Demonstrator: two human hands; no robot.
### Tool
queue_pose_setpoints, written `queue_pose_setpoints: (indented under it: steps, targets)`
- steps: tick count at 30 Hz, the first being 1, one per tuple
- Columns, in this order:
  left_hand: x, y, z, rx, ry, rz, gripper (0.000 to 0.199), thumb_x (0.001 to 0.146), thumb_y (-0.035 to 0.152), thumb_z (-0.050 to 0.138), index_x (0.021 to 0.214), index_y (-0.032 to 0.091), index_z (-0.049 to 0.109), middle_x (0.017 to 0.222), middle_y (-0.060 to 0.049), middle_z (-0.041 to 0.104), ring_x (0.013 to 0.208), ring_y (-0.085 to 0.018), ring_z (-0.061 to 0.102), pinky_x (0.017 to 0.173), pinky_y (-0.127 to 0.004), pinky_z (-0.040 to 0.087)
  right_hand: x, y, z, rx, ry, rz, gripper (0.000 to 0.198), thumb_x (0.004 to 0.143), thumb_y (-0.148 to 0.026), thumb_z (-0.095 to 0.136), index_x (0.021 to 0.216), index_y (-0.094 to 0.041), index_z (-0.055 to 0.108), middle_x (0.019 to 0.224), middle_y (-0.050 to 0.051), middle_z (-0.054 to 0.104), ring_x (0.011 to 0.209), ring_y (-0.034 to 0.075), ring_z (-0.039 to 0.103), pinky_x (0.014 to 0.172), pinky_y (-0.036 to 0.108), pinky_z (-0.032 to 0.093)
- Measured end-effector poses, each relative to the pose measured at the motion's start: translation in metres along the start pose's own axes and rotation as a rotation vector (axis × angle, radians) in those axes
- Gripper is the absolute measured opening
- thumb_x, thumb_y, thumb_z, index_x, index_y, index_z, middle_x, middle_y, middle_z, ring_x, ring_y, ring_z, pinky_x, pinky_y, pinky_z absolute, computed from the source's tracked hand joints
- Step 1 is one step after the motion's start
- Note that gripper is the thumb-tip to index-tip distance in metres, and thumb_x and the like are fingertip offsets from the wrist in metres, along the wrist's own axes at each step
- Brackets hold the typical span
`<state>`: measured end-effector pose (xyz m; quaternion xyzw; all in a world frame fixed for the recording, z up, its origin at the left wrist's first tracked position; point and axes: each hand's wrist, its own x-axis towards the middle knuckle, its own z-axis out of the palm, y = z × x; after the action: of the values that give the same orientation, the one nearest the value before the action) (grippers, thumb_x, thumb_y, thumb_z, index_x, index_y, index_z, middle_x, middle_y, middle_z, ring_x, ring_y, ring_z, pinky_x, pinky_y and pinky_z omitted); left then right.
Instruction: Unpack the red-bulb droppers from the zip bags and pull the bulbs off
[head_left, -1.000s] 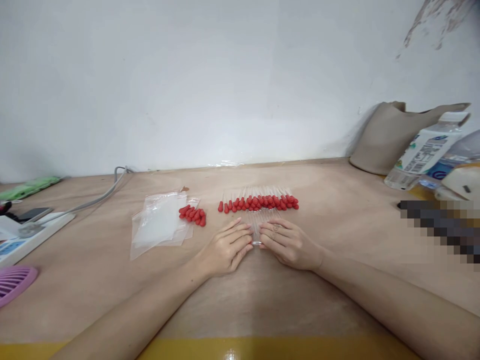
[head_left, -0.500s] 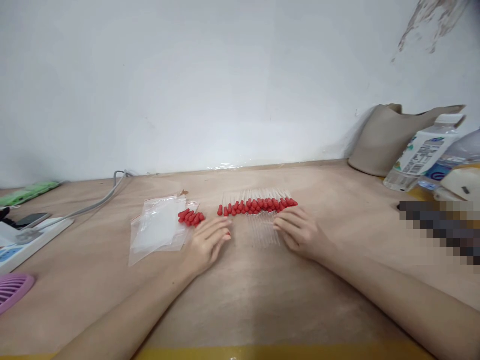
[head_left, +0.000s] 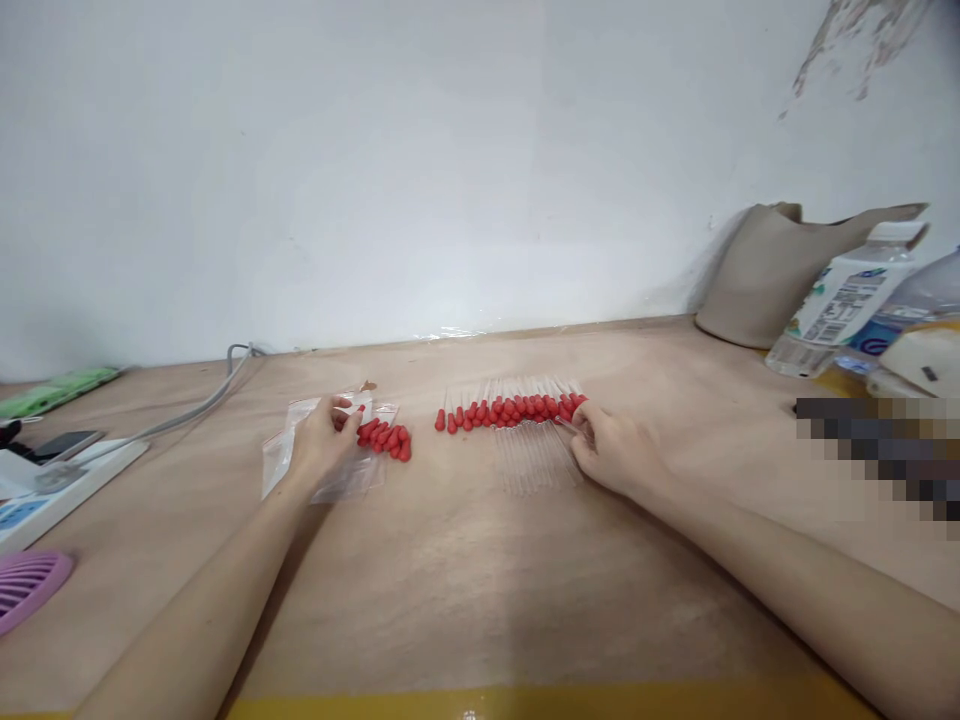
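Observation:
My left hand is over the clear plastic bags, with thumb and fingers closed on a red rubber bulb. Just right of it lies a small pile of red rubber bulbs. Across the table, my right hand pinches a thin glass tube at the right end of a row of droppers with red bulbs. Their glass stems point toward the wall. Nearer to me, several bare glass tubes lie side by side.
At the right stand a grey-beige container and a labelled bottle. A white power strip with a grey cable, a green object and a pink slotted object are at the left. A white wall bounds the back.
My left hand has moved left from beside the bulb pile onto the plastic bags and taken a red bulb. The right hand has shifted slightly right and now pinches a glass tube.

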<state>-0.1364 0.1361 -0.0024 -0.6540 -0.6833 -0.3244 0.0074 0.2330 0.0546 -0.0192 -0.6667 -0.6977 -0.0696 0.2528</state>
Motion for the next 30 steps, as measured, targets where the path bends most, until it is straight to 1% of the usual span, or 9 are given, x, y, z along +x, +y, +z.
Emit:
queue_pose_setpoints:
  steps: [4, 6, 13, 17, 20, 22, 26, 28, 30]
  targets:
    - [-0.001, -0.003, 0.002, 0.008, -0.074, -0.029, 0.023, 0.07, 0.039, 0.05, 0.074, 0.018, 0.057, 0.07, -0.002, 0.065, 0.066, -0.017, 0.061, 0.064, -0.025, 0.045, 0.0, -0.001, -0.001, 0.002, -0.041, 0.01, 0.011, 0.069, -0.017, 0.046, 0.077, -0.02, 0.053, 0.07, 0.001, 0.063, 0.058, 0.016, 0.055, 0.045, 0.024, 0.023]
    - [-0.001, -0.004, 0.001, 0.026, -0.098, -0.029, 0.022, 0.069, 0.04, 0.05, 0.067, 0.019, 0.057, 0.068, -0.001, 0.065, 0.066, -0.018, 0.061, 0.064, -0.026, 0.044, 0.0, -0.001, -0.002, 0.01, -0.05, 0.008, 0.011, 0.069, -0.017, 0.046, 0.077, -0.02, 0.052, 0.07, 0.001, 0.063, 0.058, 0.016, 0.055, 0.045, 0.024, 0.023]
    - [-0.003, -0.003, -0.003, 0.073, -0.098, -0.042, 0.033, 0.073, 0.047, 0.044, 0.074, 0.019, 0.062, 0.076, -0.003, 0.067, 0.07, -0.02, 0.061, 0.064, -0.027, 0.042, -0.001, -0.003, -0.001, 0.077, -0.144, 0.016, 0.015, 0.067, -0.014, 0.046, 0.08, -0.019, 0.051, 0.062, 0.001, 0.059, 0.055, 0.015, 0.053, 0.047, 0.023, 0.026]
    - [-0.004, -0.001, -0.005, 0.1, -0.06, -0.031, 0.037, 0.076, 0.049, 0.041, 0.074, 0.019, 0.062, 0.074, -0.004, 0.066, 0.071, -0.021, 0.06, 0.062, -0.027, 0.041, 0.001, 0.0, 0.003, 0.19, -0.177, 0.023, 0.017, 0.067, -0.011, 0.046, 0.082, -0.017, 0.05, 0.06, 0.001, 0.057, 0.056, 0.014, 0.053, 0.05, 0.022, 0.03]
    - [-0.004, 0.0, -0.005, 0.117, -0.021, -0.023, 0.037, 0.077, 0.048, 0.039, 0.075, 0.018, 0.062, 0.075, -0.005, 0.065, 0.072, -0.022, 0.059, 0.066, -0.03, 0.041, 0.002, 0.001, 0.004, 0.255, -0.218, 0.067, 0.017, 0.066, -0.012, 0.046, 0.082, -0.017, 0.05, 0.061, 0.0, 0.057, 0.056, 0.013, 0.052, 0.05, 0.022, 0.031]
    - [-0.005, 0.002, -0.004, 0.146, 0.057, 0.026, 0.035, 0.078, 0.045, 0.04, 0.078, 0.018, 0.062, 0.079, -0.006, 0.064, 0.077, -0.023, 0.058, 0.072, -0.031, 0.041, 0.002, 0.001, 0.004, 0.277, -0.241, 0.09, 0.016, 0.066, -0.014, 0.047, 0.082, -0.017, 0.051, 0.064, 0.001, 0.058, 0.057, 0.013, 0.052, 0.05, 0.022, 0.031]
    - [-0.016, 0.016, 0.001, 0.236, 0.234, 0.256, 0.03, 0.077, 0.039, 0.044, 0.079, 0.018, 0.065, 0.083, -0.006, 0.061, 0.084, -0.023, 0.054, 0.081, -0.034, 0.039, 0.003, 0.0, 0.004, 0.304, -0.247, 0.139, 0.018, 0.067, -0.016, 0.049, 0.085, -0.017, 0.052, 0.067, 0.001, 0.059, 0.058, 0.012, 0.052, 0.051, 0.022, 0.031]
    - [-0.024, 0.031, 0.004, 0.268, 0.239, 0.349, 0.026, 0.077, 0.038, 0.046, 0.079, 0.02, 0.066, 0.085, -0.006, 0.06, 0.084, -0.023, 0.052, 0.08, -0.035, 0.038, 0.003, 0.0, 0.005, 0.324, -0.238, 0.162, 0.016, 0.068, -0.018, 0.05, 0.084, -0.017, 0.053, 0.067, 0.001, 0.059, 0.058, 0.012, 0.052, 0.051, 0.022, 0.031]
    - [-0.033, 0.047, 0.009, 0.296, 0.207, 0.418, 0.023, 0.077, 0.038, 0.049, 0.078, 0.022, 0.066, 0.089, -0.005, 0.059, 0.086, -0.024, 0.05, 0.078, -0.036, 0.037, 0.004, 0.0, 0.006, 0.34, -0.218, 0.176, 0.013, 0.071, -0.021, 0.05, 0.083, -0.017, 0.054, 0.066, 0.001, 0.059, 0.057, 0.012, 0.052, 0.051, 0.022, 0.031]
